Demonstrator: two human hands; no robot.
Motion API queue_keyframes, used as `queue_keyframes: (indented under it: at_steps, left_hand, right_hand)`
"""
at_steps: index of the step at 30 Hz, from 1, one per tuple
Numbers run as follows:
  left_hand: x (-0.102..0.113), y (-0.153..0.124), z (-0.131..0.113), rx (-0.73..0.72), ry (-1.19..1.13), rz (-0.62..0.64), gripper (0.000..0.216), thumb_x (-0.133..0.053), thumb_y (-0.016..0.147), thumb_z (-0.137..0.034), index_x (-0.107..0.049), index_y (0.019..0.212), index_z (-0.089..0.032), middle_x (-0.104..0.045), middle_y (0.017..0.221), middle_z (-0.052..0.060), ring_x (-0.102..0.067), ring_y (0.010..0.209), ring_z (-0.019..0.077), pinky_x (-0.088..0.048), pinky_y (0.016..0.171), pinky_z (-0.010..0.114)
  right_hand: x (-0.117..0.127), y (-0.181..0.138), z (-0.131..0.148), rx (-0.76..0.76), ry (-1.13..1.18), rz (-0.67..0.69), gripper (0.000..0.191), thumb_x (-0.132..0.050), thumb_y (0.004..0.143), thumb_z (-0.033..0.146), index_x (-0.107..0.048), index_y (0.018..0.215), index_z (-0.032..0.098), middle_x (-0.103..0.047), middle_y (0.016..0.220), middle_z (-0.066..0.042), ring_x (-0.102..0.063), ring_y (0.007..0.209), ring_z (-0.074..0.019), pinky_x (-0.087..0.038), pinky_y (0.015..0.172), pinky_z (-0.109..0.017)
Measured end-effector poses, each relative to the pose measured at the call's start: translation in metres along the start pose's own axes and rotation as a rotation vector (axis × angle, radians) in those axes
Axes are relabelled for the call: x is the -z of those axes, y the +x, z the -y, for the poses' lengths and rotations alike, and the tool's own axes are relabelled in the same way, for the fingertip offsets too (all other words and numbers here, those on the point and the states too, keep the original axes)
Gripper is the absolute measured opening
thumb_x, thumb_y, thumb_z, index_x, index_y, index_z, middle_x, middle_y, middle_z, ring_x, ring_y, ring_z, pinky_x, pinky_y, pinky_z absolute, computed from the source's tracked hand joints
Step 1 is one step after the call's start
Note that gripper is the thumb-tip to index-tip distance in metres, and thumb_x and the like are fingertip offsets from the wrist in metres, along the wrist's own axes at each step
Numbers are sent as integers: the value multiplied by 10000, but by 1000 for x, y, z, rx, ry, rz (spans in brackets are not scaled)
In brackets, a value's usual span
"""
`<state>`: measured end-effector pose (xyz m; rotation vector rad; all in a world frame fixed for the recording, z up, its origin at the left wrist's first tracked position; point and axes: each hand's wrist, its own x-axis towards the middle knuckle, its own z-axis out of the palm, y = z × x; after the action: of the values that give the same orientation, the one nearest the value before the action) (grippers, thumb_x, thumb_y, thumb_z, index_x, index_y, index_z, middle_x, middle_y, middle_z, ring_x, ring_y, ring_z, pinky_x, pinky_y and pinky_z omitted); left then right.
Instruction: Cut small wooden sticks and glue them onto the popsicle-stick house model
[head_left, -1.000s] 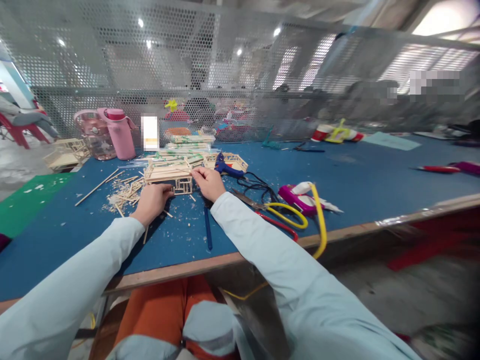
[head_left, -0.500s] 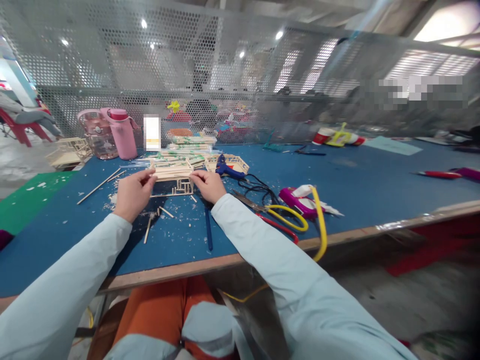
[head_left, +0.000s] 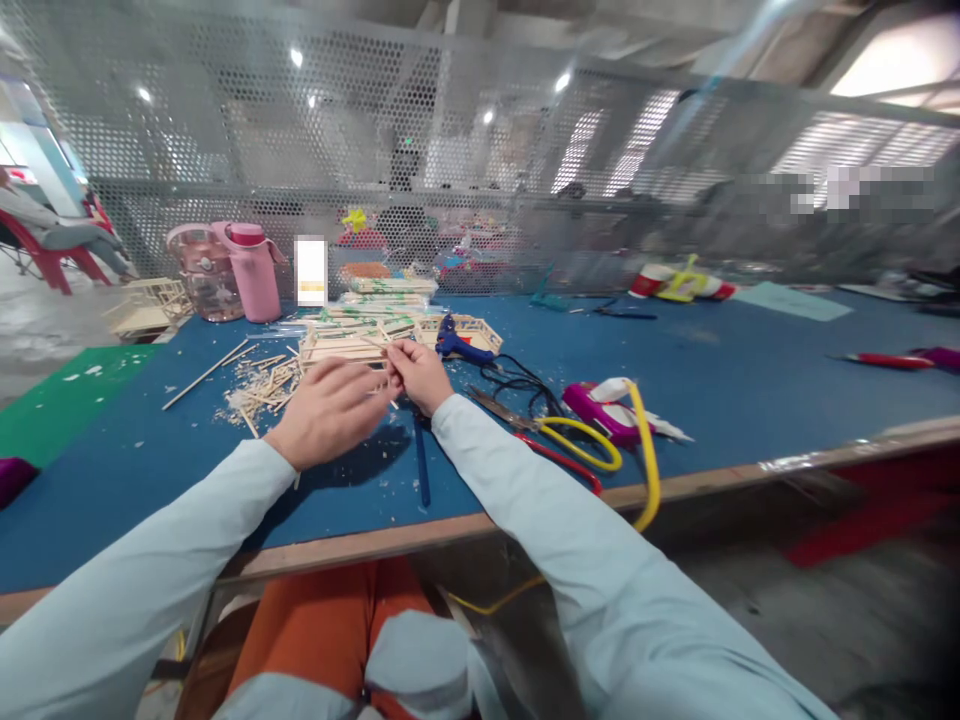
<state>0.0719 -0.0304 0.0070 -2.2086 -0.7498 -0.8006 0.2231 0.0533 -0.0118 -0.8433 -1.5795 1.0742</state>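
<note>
A small model built of thin wooden sticks (head_left: 341, 348) lies on the blue table, partly hidden behind my hands. My left hand (head_left: 330, 410) reaches across in front of it, fingers stretched out and close together, their tips close to my right fingertips. By the model's right corner, my right hand (head_left: 421, 376) pinches with thumb and forefinger; what lies between them is too small to make out. Behind my right hand is a second stick model (head_left: 480, 330), with a blue glue gun (head_left: 469, 348) against it.
Loose stick pieces (head_left: 262, 388) lie left of my hands. On the right are yellow-handled scissors (head_left: 581, 440), a purple glue gun (head_left: 604, 410) and a black cord (head_left: 536, 385). A blue pen-like rod (head_left: 422, 460) lies in front. A pink bottle (head_left: 255, 275) stands behind, before a perforated screen (head_left: 510, 200).
My left hand has let go of the model's left end and moved right, next to my right hand. The pile of stick pieces now shows. My right hand stays near the model's right corner.
</note>
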Motion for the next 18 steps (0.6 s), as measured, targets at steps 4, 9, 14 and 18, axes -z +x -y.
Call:
queue_keyframes:
  at_steps: [4, 9, 14, 18]
  left_hand:
    - [-5, 6, -16, -258, -146, 141, 304, -395, 864, -292, -635, 704, -196, -658, 679, -6, -590, 720, 108, -287, 1016, 364]
    - [-16, 0, -18, -260, -194, 270, 348, -440, 832, -322, -605, 572, -161, -619, 556, 18, -566, 574, 123, -425, 831, 332]
    - [-13, 0, -22, -247, -255, 295, 301, -457, 817, -294, -626, 611, -154, -631, 596, 51, -557, 560, 147, -432, 615, 303]
    - [-6, 4, -22, -243, -256, 202, 258, -411, 844, -256, -655, 809, -180, -659, 745, 56, -572, 724, 153, -424, 744, 314]
  right_hand:
    - [-1, -5, 9, -191, 373, 259, 239, -570, 727, 414, -505, 749, 185, -572, 640, 22, -509, 535, -82, -410, 512, -199]
    - [-9, -19, 23, -52, 177, 479, 217, -531, 747, 380, -487, 705, 172, -551, 666, 12, -478, 583, -92, -394, 574, -221]
    - [-23, -28, 33, 197, -227, 444, 122, -444, 791, 231, -519, 722, 165, -508, 666, 24, -451, 654, -102, -377, 678, -233]
    - [-22, -22, 25, 77, -109, 406, 127, -421, 801, 257, -507, 772, 168, -526, 703, 23, -450, 615, -87, -388, 618, -208]
